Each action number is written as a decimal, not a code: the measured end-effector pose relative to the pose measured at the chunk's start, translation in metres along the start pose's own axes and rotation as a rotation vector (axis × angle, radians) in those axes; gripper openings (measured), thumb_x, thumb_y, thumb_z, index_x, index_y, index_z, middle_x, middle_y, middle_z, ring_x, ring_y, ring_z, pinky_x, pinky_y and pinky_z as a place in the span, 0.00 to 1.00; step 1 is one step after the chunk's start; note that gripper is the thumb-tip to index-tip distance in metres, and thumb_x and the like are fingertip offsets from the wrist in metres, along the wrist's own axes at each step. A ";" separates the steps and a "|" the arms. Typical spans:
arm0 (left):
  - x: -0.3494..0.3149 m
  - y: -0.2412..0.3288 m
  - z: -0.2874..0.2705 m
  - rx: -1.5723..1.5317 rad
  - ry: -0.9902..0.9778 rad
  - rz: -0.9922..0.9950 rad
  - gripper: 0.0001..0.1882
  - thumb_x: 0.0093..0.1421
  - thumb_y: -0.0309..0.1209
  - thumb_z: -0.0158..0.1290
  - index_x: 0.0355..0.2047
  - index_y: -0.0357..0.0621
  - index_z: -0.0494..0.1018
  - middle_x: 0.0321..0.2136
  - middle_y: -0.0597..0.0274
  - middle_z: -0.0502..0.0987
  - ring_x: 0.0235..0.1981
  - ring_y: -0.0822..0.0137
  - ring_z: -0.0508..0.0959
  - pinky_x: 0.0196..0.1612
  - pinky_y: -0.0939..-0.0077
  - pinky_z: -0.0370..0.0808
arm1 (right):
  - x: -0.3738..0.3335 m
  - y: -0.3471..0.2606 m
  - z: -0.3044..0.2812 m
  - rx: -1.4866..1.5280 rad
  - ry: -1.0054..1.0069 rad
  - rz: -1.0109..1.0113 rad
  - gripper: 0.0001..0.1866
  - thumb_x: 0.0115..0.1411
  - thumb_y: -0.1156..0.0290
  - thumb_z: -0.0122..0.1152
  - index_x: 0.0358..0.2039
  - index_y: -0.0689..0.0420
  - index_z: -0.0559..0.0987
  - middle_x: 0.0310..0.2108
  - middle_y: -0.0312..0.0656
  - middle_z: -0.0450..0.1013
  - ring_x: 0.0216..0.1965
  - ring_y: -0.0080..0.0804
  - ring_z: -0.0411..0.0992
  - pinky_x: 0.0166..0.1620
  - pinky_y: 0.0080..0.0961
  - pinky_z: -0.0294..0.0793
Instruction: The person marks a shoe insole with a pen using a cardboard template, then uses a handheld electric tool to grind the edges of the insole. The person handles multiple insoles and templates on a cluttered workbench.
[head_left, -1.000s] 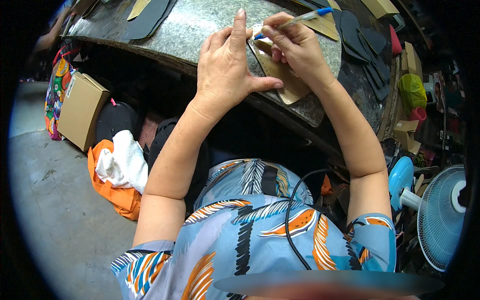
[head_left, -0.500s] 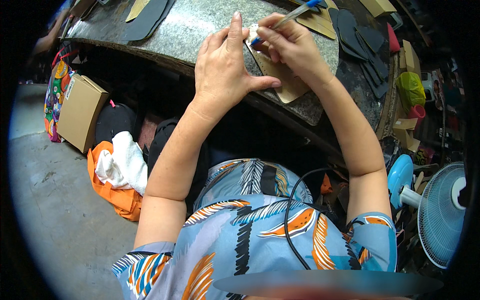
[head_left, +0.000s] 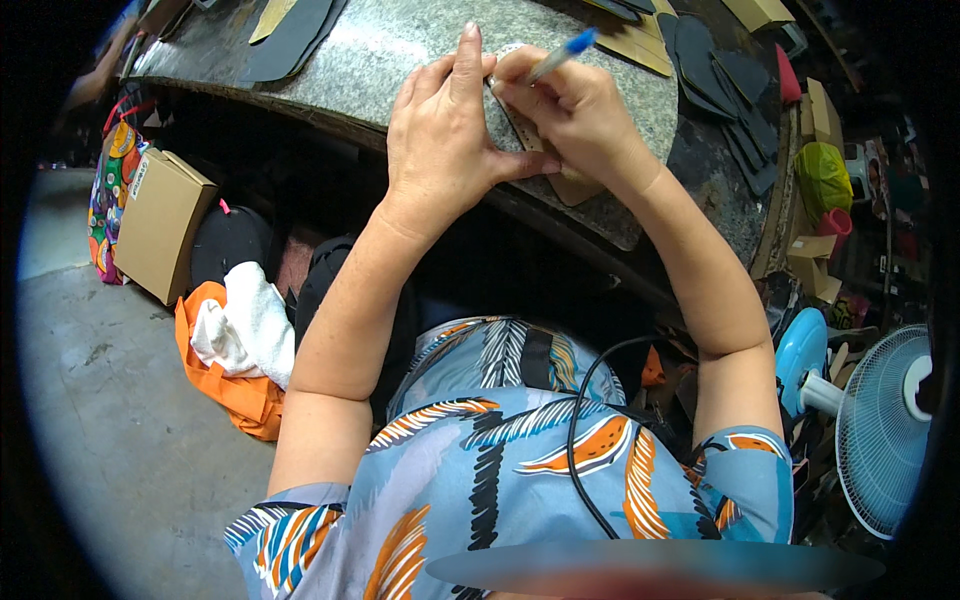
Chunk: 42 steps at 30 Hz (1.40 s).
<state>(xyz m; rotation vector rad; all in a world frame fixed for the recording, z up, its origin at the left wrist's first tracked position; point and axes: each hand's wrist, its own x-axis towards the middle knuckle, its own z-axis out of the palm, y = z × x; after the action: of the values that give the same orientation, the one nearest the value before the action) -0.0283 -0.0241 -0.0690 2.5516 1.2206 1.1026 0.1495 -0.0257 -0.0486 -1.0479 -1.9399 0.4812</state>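
Observation:
Thumb and forefinger spread wide, my left hand [head_left: 440, 150] presses along the left side of a flat tan piece [head_left: 574, 190] on the worktop. Small holes run along that piece's left edge. My right hand [head_left: 590, 120] rests over the piece, its fingers pinched round a clear pen [head_left: 548, 66] with a blue end. The pen stands fairly steep, and its writing tip is hidden behind my right fingers. Most of the tan piece lies out of sight under that hand.
Dark flat cut pieces [head_left: 725, 95] lie in a loose pile on the right of the grey speckled worktop [head_left: 370, 70]. More dark sheets [head_left: 295, 45] sit at its far left. A cardboard box [head_left: 165, 225] stands below left; a fan [head_left: 885, 430] is at right.
My right hand has come slightly nearer along the tan piece, and the pen has tipped more upright. My left hand has barely moved.

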 end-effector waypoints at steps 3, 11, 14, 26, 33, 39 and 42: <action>0.001 0.000 -0.001 0.023 0.015 0.022 0.70 0.32 0.54 0.74 0.68 0.32 0.47 0.49 0.49 0.76 0.55 0.50 0.73 0.60 0.58 0.66 | 0.001 -0.002 0.000 0.463 0.077 0.441 0.07 0.62 0.67 0.63 0.40 0.52 0.80 0.28 0.35 0.78 0.21 0.23 0.73 0.26 0.21 0.72; 0.001 0.000 0.000 0.036 -0.011 -0.004 0.69 0.32 0.62 0.71 0.66 0.31 0.53 0.47 0.56 0.78 0.57 0.56 0.71 0.65 0.57 0.60 | -0.002 -0.003 -0.003 0.517 0.039 0.424 0.09 0.64 0.66 0.61 0.42 0.55 0.79 0.26 0.37 0.77 0.21 0.21 0.71 0.26 0.21 0.72; 0.000 0.000 0.001 0.023 -0.002 -0.023 0.68 0.32 0.63 0.71 0.66 0.32 0.55 0.46 0.53 0.78 0.58 0.54 0.71 0.66 0.56 0.60 | -0.004 -0.003 0.004 0.148 -0.015 0.074 0.10 0.64 0.65 0.62 0.41 0.56 0.79 0.24 0.36 0.75 0.21 0.19 0.70 0.26 0.20 0.72; 0.000 -0.002 0.000 0.167 -0.096 0.096 0.61 0.35 0.73 0.62 0.61 0.40 0.66 0.54 0.48 0.73 0.62 0.48 0.66 0.67 0.52 0.57 | -0.002 -0.005 -0.010 0.394 -0.080 0.391 0.11 0.66 0.66 0.59 0.43 0.59 0.79 0.27 0.34 0.76 0.27 0.16 0.73 0.32 0.16 0.75; -0.001 -0.001 -0.002 0.163 -0.132 0.103 0.51 0.40 0.68 0.62 0.57 0.45 0.71 0.58 0.52 0.69 0.63 0.48 0.64 0.67 0.52 0.57 | -0.012 -0.007 -0.006 0.436 -0.029 0.356 0.10 0.66 0.65 0.59 0.44 0.55 0.78 0.25 0.33 0.75 0.23 0.16 0.71 0.27 0.16 0.72; -0.001 -0.002 -0.003 0.227 -0.134 0.121 0.55 0.38 0.74 0.58 0.58 0.46 0.71 0.57 0.53 0.71 0.63 0.50 0.65 0.67 0.51 0.56 | -0.011 -0.012 -0.008 -0.195 -0.129 -0.217 0.08 0.66 0.65 0.58 0.43 0.53 0.78 0.26 0.33 0.75 0.24 0.21 0.73 0.29 0.18 0.76; -0.002 -0.001 -0.002 0.227 -0.124 0.115 0.54 0.38 0.74 0.58 0.57 0.46 0.71 0.57 0.54 0.71 0.63 0.50 0.65 0.67 0.51 0.56 | -0.010 -0.014 -0.011 0.393 -0.060 0.502 0.08 0.64 0.64 0.60 0.41 0.51 0.78 0.29 0.37 0.77 0.26 0.31 0.75 0.31 0.23 0.78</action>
<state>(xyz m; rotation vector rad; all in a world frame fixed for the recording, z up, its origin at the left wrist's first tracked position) -0.0307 -0.0250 -0.0689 2.8429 1.2469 0.8524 0.1542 -0.0425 -0.0384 -1.2586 -1.5293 1.1318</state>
